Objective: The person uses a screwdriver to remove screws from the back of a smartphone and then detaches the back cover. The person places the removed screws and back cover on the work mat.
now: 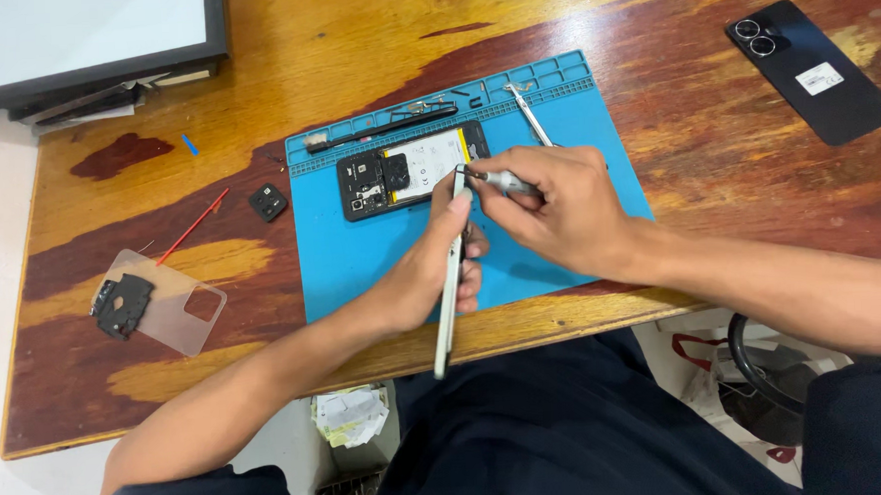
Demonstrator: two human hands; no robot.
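Note:
My left hand (pixel 431 268) holds a thin phone frame (pixel 449 287) on edge, upright over the blue work mat (pixel 361 251). My right hand (pixel 558 208) grips a small silver screwdriver (pixel 502 182) whose tip touches the top end of that frame. Just behind the hands an opened phone (pixel 402 170) lies flat on the mat, its black inner parts and white battery exposed.
Tweezers (pixel 531 115) and a black rod (pixel 381 131) lie along the mat's far edge. A black phone (pixel 811 68) rests back-up at the right. At the left are a clear case (pixel 181 308), a black plastic part (pixel 121 304), a small camera piece (pixel 268 202) and a red stick (pixel 194 226).

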